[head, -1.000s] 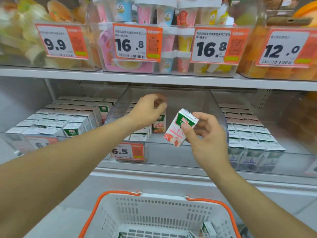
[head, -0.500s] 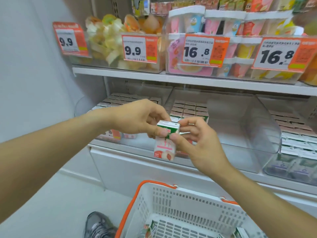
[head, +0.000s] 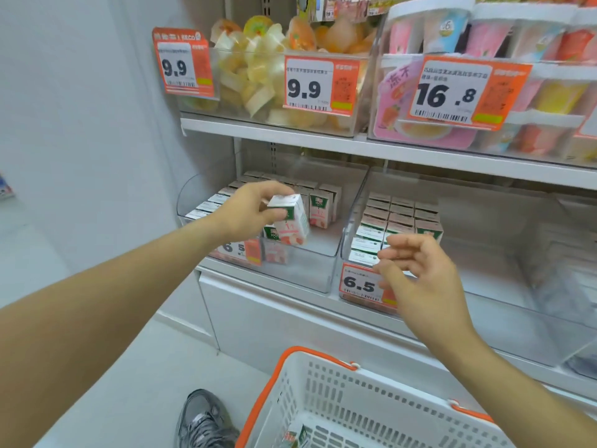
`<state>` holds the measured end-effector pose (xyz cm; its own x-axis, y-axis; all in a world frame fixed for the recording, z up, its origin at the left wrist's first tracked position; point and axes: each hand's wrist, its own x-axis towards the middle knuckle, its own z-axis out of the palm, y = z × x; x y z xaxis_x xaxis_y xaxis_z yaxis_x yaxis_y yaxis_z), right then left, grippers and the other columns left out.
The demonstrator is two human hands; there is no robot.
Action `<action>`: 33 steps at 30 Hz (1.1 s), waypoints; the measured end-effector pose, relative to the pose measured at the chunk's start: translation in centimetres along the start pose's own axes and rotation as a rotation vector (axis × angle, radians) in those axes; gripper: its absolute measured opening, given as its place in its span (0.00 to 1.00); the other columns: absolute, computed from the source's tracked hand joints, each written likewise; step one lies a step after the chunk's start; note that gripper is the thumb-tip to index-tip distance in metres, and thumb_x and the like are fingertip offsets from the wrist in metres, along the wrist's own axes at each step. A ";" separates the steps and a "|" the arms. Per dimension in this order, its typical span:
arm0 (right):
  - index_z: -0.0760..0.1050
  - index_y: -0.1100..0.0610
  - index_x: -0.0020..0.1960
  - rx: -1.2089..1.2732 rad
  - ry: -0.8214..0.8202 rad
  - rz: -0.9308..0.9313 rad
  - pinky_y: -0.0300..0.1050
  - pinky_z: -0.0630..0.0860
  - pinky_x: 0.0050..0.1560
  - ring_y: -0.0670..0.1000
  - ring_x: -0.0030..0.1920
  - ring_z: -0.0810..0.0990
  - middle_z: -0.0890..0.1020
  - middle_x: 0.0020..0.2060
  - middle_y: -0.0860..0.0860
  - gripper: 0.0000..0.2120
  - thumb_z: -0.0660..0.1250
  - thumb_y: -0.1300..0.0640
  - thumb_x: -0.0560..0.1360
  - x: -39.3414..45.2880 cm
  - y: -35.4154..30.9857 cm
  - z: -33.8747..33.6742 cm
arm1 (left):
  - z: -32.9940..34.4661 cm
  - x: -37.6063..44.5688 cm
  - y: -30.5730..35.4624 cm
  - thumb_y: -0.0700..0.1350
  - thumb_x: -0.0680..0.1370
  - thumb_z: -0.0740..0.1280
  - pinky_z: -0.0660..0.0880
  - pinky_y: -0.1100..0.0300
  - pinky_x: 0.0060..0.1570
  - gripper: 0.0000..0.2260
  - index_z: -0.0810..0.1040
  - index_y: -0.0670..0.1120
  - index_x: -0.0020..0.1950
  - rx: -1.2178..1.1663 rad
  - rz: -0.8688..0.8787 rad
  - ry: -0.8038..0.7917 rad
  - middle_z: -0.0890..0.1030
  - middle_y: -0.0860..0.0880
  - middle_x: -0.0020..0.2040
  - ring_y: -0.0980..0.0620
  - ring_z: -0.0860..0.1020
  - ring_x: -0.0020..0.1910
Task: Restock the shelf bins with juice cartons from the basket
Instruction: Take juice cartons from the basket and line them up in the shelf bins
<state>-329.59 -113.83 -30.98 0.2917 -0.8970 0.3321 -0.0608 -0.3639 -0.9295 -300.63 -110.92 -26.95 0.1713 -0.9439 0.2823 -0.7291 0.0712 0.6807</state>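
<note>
Left hand: left hand [head: 248, 211] reaches over the left bin [head: 290, 270] on the lower shelf; fingers [head: 274, 216] and thumb curled round a juice carton [head: 292, 221], gripping it near its top.
Juice carton: white and pink with a green label, tilted, held above the open front part of the left bin, just in front of the rows of cartons [head: 318, 202] already standing there.
Right hand: right hand [head: 420, 279] holds nothing; fingers loosely bent and spread, in front of the middle bin [head: 350, 202] and its 6.5 price tag [head: 360, 284].
Middle bin: cartons stand in rows at its left side.
Basket: white basket [head: 355, 402] with orange handles at the bottom edge, below the shelf; a carton [head: 295, 438] lies inside.
Floor: a grey shoe [head: 203, 421] just left of the basket.
</note>
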 end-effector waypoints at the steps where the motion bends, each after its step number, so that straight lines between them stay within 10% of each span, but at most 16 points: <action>1: 0.76 0.48 0.52 0.002 -0.003 0.001 0.60 0.81 0.49 0.50 0.45 0.82 0.82 0.44 0.44 0.14 0.68 0.66 0.75 0.0 0.1 0.1 | 0.0 0.2 -0.7 0.38 0.78 0.69 0.77 0.55 0.47 0.14 0.79 0.51 0.62 0.091 -0.037 -0.045 0.82 0.50 0.53 0.56 0.80 0.44; 12: 0.76 0.50 0.50 0.051 -0.052 0.022 0.39 0.79 0.38 0.50 0.40 0.83 0.83 0.40 0.44 0.10 0.67 0.66 0.77 -0.2 0.8 0.6 | -0.2 0.9 -2.4 0.45 0.81 0.61 0.82 0.49 0.36 0.16 0.77 0.53 0.67 0.514 -0.227 -0.287 0.74 0.48 0.61 0.46 0.80 0.41; 16: 0.76 0.51 0.49 0.023 -0.059 0.022 0.51 0.82 0.43 0.49 0.39 0.84 0.83 0.40 0.44 0.09 0.67 0.65 0.78 -0.2 0.7 0.4 | 0.1 0.6 -2.5 0.43 0.82 0.59 0.73 0.44 0.62 0.17 0.76 0.53 0.69 0.611 -0.191 -0.306 0.73 0.43 0.67 0.40 0.73 0.64; 20: 0.77 0.49 0.47 -0.021 -0.079 -0.006 0.53 0.83 0.43 0.50 0.40 0.84 0.83 0.42 0.44 0.10 0.68 0.65 0.77 -0.6 0.7 -0.3 | 1.1 -0.9 -1.9 0.44 0.82 0.61 0.68 0.46 0.65 0.15 0.78 0.47 0.67 0.607 -0.077 -0.035 0.75 0.41 0.63 0.40 0.70 0.65; 23: 0.78 0.49 0.45 -0.035 -0.083 -0.031 0.43 0.82 0.39 0.51 0.40 0.84 0.82 0.42 0.45 0.11 0.68 0.65 0.77 -1.6 0.7 -1.0 | 3.7 -4.0 0.5 0.40 0.79 0.65 0.72 0.53 0.52 0.06 0.80 0.42 0.51 0.351 0.172 0.316 0.79 0.46 0.47 0.45 0.76 0.48; 28: 0.77 0.52 0.47 -0.228 -0.301 0.106 0.51 0.81 0.37 0.50 0.36 0.84 0.82 0.37 0.49 0.06 0.68 0.63 0.76 -5.4 3.5 -1.9 | 11.2 -10.5 2.5 0.43 0.77 0.65 0.73 0.58 0.39 0.04 0.78 0.47 0.43 0.138 0.188 0.038 0.78 0.55 0.36 0.53 0.76 0.35; 33: 0.79 0.56 0.49 -0.385 -0.665 0.337 0.35 0.75 0.33 0.45 0.34 0.82 0.82 0.40 0.48 0.04 0.71 0.61 0.75 -9.5 8.4 -2.1 | 19.5 -17.5 -1.0 0.43 0.79 0.67 0.76 0.56 0.44 0.06 0.81 0.45 0.44 -0.007 -0.121 -0.284 0.82 0.50 0.38 0.52 0.78 0.39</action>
<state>-334.93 -108.88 -41.64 0.6942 -0.6822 -0.2298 -0.5320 -0.2712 -0.8021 -315.84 -100.70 -45.72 0.0636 -0.9980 -0.0005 -0.7097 -0.0456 0.7030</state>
